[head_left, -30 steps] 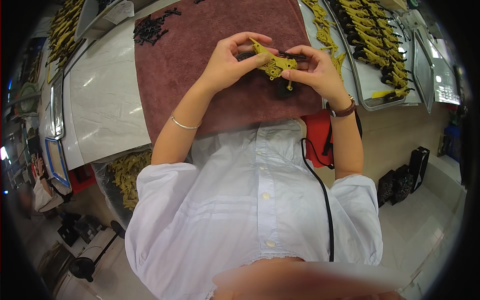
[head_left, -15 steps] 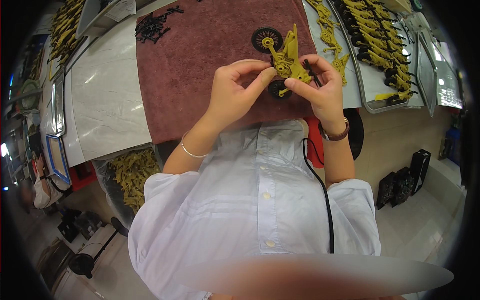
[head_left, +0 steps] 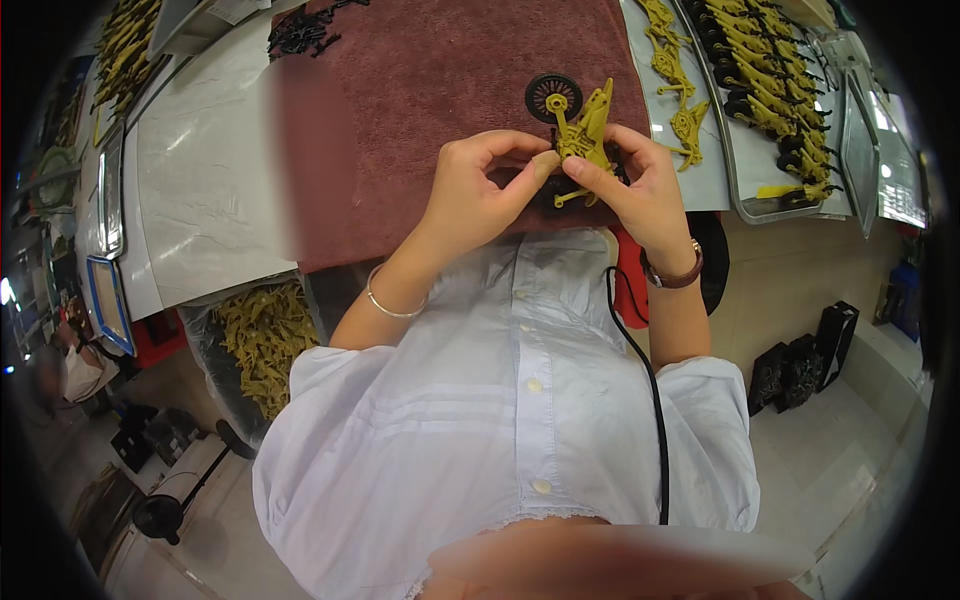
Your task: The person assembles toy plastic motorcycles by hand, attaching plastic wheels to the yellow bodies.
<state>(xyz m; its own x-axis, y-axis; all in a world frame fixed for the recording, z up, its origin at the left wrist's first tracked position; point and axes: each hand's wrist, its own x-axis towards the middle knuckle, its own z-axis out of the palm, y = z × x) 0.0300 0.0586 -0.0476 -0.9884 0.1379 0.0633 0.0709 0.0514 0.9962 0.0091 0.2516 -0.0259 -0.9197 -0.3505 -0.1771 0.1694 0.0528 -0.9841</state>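
A yellow-green toy motorcycle (head_left: pixel 592 115) is held up between my two hands over the maroon cloth (head_left: pixel 420 90), close to the cloth's near edge. Its black spoked wheel (head_left: pixel 553 97) points away from me; a second dark wheel is mostly covered near my fingers. My left hand (head_left: pixel 495 185) pinches the toy's left side with thumb and forefinger. From the other side, my right hand (head_left: pixel 640 185) grips it, thumb pressed on the body and fingers curled behind. Whatever small piece lies under the fingertips is hidden.
Small black parts (head_left: pixel 305 30) lie in a pile at the cloth's far left. Yellow-green toy pieces (head_left: pixel 688 125) lie right of the cloth, beside a metal tray (head_left: pixel 735 190) with rows of toy motorcycle bodies. A bag of yellow-green parts (head_left: pixel 262 340) stands below the table's left side.
The toy motorcycle has come slightly nearer to me and tilted a little. A black piece that showed between my right fingers is now mostly hidden. The view has shifted slightly.
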